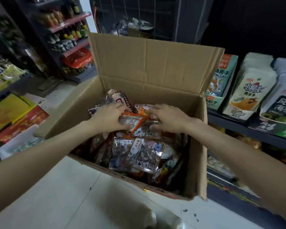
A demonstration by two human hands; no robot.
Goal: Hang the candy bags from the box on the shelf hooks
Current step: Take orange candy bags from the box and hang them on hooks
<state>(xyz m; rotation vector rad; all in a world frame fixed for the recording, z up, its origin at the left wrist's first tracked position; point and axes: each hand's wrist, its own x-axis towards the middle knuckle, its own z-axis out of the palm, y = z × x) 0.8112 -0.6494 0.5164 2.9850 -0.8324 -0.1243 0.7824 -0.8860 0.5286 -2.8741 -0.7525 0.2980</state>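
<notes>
Both hands reached into the cardboard box (196, 146): left hand (110, 115) and right hand (168, 117) each gripped the orange-edged candy bag (135, 122) with curled fingers

I see an open brown cardboard box (155, 90) on the pale floor, its far flap standing upright, filled with a loose heap of glossy orange-trimmed candy bags (139, 152) lying flat and overlapping, the topmost orange-edged bag (132, 121) tilted near the middle.
</notes>
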